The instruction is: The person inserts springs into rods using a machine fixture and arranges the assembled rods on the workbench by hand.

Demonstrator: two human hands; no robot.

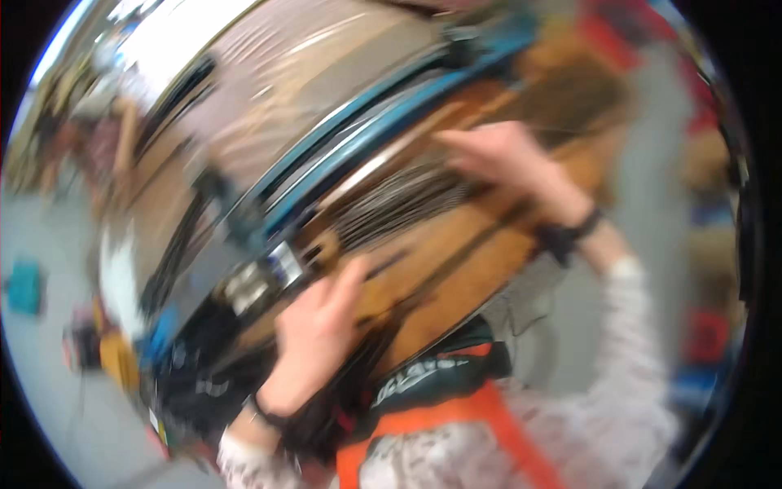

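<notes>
Over the near left part of the wooden bench, my left hand is raised with its fingers partly apart, and nothing shows in it. My right hand is farther off to the right, its fingers stretched leftward above the right end of a bundle of thin dark strands. Motion smears that hand, so whether it touches the bundle cannot be made out. The bundle lies lengthwise on the brown bench top, between my hands. A dark strip runs slantwise over the bench toward my body.
Behind the bundle, a long blue metal rail crosses slantwise. Beyond it lies a brown surface under clear plastic. Black material and a white-labelled object are at left. Another person is at the far left.
</notes>
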